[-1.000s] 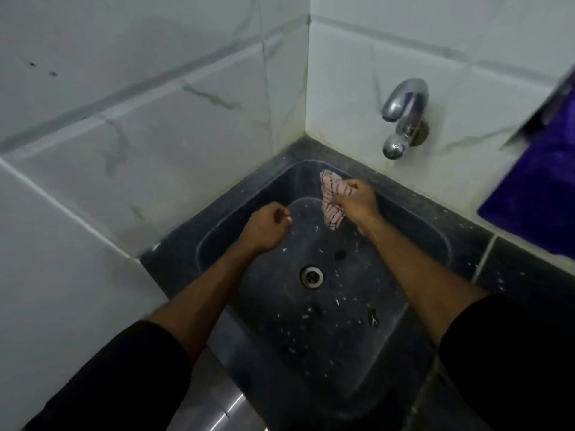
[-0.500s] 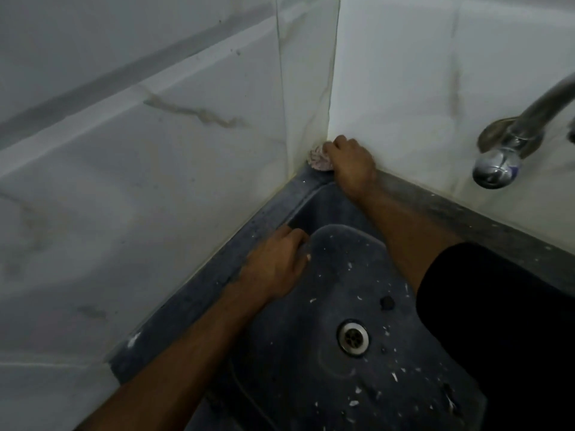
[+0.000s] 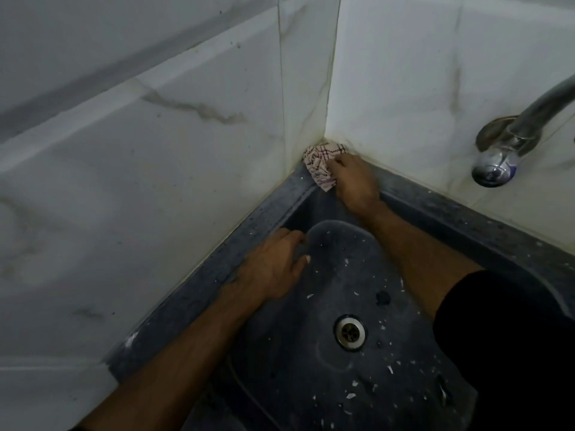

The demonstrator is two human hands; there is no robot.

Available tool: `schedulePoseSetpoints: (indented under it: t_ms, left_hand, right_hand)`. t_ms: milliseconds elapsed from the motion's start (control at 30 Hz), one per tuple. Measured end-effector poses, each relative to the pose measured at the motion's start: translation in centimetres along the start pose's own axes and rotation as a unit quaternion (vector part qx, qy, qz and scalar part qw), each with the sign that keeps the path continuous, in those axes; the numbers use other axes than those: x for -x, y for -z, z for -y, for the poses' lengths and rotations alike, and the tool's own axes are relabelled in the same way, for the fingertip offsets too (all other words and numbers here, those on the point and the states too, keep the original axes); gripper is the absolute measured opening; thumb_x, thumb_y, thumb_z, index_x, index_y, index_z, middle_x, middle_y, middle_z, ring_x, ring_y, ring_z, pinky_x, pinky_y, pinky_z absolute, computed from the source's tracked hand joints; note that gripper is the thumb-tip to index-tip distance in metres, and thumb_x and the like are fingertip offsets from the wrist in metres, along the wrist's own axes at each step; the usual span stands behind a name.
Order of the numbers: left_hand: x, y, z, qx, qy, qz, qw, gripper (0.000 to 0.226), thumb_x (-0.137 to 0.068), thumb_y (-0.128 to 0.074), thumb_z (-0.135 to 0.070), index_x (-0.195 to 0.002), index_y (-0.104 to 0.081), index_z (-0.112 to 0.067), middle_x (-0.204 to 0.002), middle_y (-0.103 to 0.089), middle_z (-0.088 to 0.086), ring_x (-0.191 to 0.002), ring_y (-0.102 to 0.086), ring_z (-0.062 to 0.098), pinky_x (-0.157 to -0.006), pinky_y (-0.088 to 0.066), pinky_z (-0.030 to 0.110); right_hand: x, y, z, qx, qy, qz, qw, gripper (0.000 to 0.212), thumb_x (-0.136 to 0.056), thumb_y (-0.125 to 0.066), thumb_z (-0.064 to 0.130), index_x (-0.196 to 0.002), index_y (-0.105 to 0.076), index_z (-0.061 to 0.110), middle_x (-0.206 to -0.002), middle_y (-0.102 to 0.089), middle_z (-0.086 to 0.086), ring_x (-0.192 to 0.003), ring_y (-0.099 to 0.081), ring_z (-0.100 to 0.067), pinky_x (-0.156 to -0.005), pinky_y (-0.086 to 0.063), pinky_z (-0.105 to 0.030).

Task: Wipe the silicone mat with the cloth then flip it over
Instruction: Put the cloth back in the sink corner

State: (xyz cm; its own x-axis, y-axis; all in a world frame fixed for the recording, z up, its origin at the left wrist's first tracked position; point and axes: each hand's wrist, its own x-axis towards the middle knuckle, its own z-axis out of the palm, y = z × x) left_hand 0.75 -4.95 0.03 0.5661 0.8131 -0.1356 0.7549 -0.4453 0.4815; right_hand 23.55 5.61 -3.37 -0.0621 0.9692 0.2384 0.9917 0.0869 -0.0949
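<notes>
A dark grey silicone mat [image 3: 342, 275], dotted with pale flecks, lies in the bottom of the dark sink [image 3: 466, 219]. Its rounded far end points toward the wall corner. My left hand [image 3: 273, 269] grips the mat's far left edge, fingers curled over it. My right hand [image 3: 351, 178] reaches to the sink's back corner and holds a crumpled white cloth [image 3: 320, 164] with a dark check pattern. The cloth is pressed against the rim where the two tiled walls meet. My right forearm crosses above the mat.
A round metal drain [image 3: 350, 331] shows through the mat near the middle. A chrome tap [image 3: 510, 150] juts out from the right wall above the sink. White marbled tiles [image 3: 155, 150] close in the left and back sides.
The cloth now shows more fully beside my right hand in the corner. My left hand has taken a firmer hold of the mat's edge. The camera has stayed close over the sink.
</notes>
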Motion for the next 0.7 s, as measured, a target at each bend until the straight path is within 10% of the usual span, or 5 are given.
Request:
schedulePoseSetpoints:
  t_ms: [200, 467, 700]
  left_hand:
    - [0.1, -0.4, 0.4, -0.021, 0.009, 0.003, 1.000, 0.036, -0.096, -0.051, -0.037, -0.128, -0.051, -0.020, -0.128, -0.053, 0.003, -0.113, -0.052, 0.018, -0.094, -0.046, 0.035]
    - [-0.4, -1.2, -1.9, -0.084, 0.008, -0.034, 0.996, 0.045, -0.095, -0.051, -0.037, -0.136, -0.045, -0.018, -0.138, -0.045, 0.005, -0.121, -0.048, 0.020, -0.100, -0.043, 0.036]
    - [0.6, -2.0, -6.4, -0.160, 0.004, -0.039, 0.986, 0.069, -0.095, -0.051, -0.037, -0.152, -0.019, -0.017, -0.162, -0.010, 0.005, -0.148, -0.012, 0.023, -0.118, -0.017, 0.047]
  right_hand:
    - [0.0, -0.2, -1.8, 0.033, 0.059, -0.009, 0.998, 0.049, -0.083, -0.059, 0.004, -0.131, -0.053, 0.005, -0.134, -0.052, -0.019, -0.121, -0.046, -0.035, -0.099, -0.040, -0.043]
    - [1.8, 1.5, -1.1, -0.004, 0.001, 0.095, 0.995, 0.090, -0.079, -0.065, 0.022, -0.152, -0.013, 0.013, -0.159, -0.010, -0.010, -0.146, -0.006, -0.028, -0.117, -0.009, -0.046]
    - [10.1, 6.9, -0.9, -0.044, -0.041, 0.108, 0.992, 0.082, -0.089, -0.057, 0.031, -0.152, -0.008, 0.013, -0.160, -0.002, -0.009, -0.146, 0.000, -0.026, -0.118, -0.005, -0.047]
